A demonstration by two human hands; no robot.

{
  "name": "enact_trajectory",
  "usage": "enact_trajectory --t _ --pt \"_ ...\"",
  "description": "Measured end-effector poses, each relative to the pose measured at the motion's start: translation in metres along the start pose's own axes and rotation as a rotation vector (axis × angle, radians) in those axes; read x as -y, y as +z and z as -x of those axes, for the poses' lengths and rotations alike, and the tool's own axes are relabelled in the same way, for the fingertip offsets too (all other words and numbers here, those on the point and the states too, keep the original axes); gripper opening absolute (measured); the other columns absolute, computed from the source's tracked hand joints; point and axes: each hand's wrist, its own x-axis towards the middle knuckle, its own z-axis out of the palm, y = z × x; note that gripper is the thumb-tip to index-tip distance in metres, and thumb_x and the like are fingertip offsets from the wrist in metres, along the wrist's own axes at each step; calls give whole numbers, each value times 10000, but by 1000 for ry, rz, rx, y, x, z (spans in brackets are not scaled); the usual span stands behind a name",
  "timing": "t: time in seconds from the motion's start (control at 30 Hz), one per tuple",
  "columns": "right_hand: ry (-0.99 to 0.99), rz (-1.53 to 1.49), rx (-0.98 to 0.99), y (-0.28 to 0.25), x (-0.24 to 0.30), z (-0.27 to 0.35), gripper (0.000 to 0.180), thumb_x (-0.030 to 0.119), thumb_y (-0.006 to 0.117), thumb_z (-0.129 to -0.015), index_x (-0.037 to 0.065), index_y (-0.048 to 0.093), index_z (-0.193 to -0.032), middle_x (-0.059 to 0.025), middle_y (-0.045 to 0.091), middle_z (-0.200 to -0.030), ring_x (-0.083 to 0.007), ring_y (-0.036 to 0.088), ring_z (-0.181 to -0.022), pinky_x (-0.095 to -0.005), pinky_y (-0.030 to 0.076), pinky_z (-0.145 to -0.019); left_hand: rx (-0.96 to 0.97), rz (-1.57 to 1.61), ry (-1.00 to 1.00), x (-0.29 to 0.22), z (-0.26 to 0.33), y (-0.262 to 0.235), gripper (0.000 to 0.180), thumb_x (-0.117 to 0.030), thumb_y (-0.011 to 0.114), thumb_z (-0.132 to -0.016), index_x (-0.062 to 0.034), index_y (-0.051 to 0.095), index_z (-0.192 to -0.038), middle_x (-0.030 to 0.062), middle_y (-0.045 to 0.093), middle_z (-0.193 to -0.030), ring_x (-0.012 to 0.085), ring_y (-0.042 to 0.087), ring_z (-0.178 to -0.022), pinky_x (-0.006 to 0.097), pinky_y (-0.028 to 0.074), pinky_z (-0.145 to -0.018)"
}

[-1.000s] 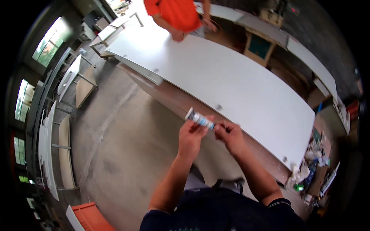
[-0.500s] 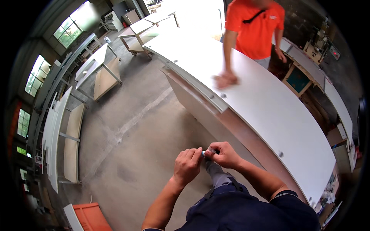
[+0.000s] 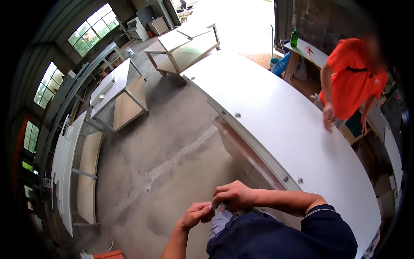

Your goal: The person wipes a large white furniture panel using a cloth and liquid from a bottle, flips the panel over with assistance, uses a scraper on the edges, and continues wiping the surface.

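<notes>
From the head view, I see the person at work in a dark shirt (image 3: pixel 280 235), both hands brought close together low in front of the body. The right hand (image 3: pixel 235 196) is bent over from above, its fingers curled and clamped on a small tube (image 3: pixel 221 207); only a pale bit shows, the rest being hidden. The left hand (image 3: pixel 196 216) comes in from the other side, its fingers bent inward, tips meeting the right ones; I cannot tell whether they pinch the tube too. It sits between the hands, just in front of the shirt.

Beyond the right forearm stretches a long white worktop (image 3: pixel 276 112) with small dark round spots on it. At its far side a co-worker in an orange top (image 3: pixel 351 80) leans in, one blurred hand (image 3: pixel 329 113) over the surface. Behind, a green bottle (image 3: pixel 294 38) stands on a bench (image 3: pixel 311 51). Over to the left, past bare concrete floor (image 3: pixel 168 181), are a white-topped table (image 3: pixel 114 83) and a rack (image 3: pixel 69 168) of long white boards.
</notes>
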Motion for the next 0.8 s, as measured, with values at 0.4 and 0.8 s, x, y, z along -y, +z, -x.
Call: enact_trajectory --t 0.4,0.8 --pt "340 -110 -84 -33 -176 -256 171 54 670 -725 33 644 -893 -102 607 -766 -241 592 -659 -310 457 -579 10 -44 109 -156 -94 -265 384 -339 415 -975 21 539 -1019 84 533 -674 137 493 -532 245 375 -491" --pt "337 339 -322 -88 -373 -433 243 127 662 -667 136 594 -900 -33 561 -753 -244 608 -650 -352 481 -522 -103 613 55 -283 -276 -500 384 -305 327 -985 -12 524 -1135 118 607 -1057 237 574 -992 360 469 -826"
